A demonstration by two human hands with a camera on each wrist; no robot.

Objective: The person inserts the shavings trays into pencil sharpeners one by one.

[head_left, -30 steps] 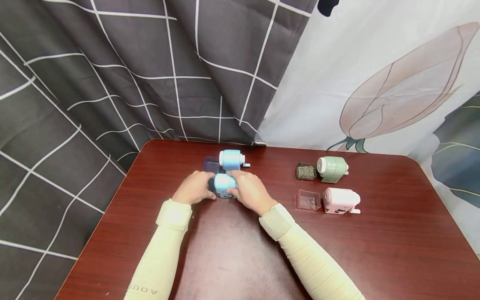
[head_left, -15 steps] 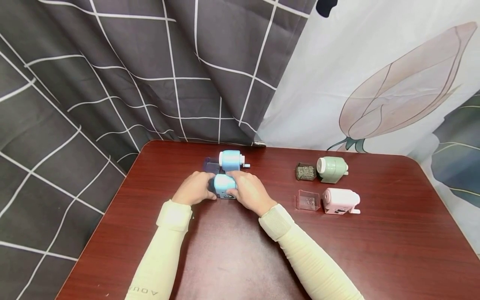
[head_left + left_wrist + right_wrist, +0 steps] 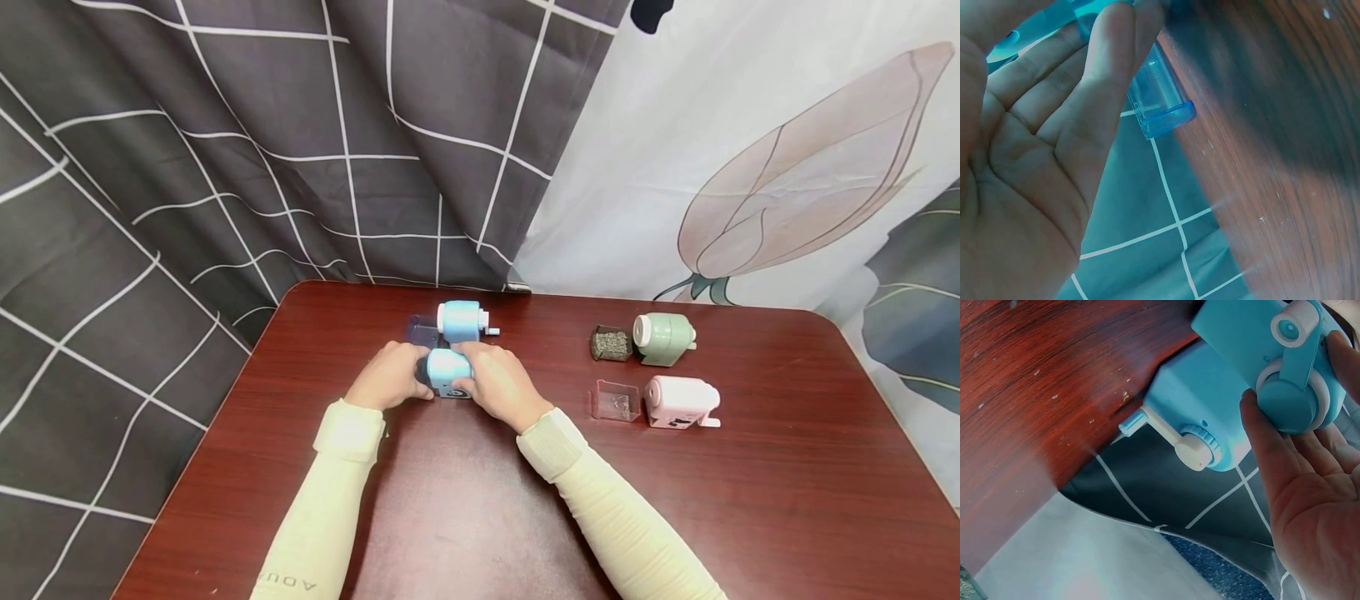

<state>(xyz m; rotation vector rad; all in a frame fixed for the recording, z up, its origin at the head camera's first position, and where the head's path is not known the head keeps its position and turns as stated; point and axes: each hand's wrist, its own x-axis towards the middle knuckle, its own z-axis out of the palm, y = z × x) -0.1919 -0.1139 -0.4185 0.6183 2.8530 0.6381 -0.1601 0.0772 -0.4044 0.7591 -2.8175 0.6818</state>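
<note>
A light blue crank pencil sharpener (image 3: 448,364) stands on the table between both hands. My right hand (image 3: 504,383) grips its right end, with the thumb on the near side; in the right wrist view, fingers and thumb lie around its crank end (image 3: 1288,403). My left hand (image 3: 386,377) pinches the dark left end of this sharpener between thumb and fingers; palm and fingers hide most of that end in the left wrist view. Just behind stands a second blue sharpener (image 3: 459,319) with a white crank. Its see-through dark blue drawer (image 3: 1157,94) lies beside it, pulled out.
At right, a green sharpener (image 3: 665,337) stands beside a drawer (image 3: 612,343) full of shavings. Nearer, a pink sharpener (image 3: 681,402) has its pink drawer (image 3: 617,401) alongside, holding a few shavings. Curtains (image 3: 300,167) hang behind the table's (image 3: 450,500) back edge.
Both hands keep their hold on the near blue sharpener, with almost no visible movement. Only a very slight shift of the whole head view shows.
</note>
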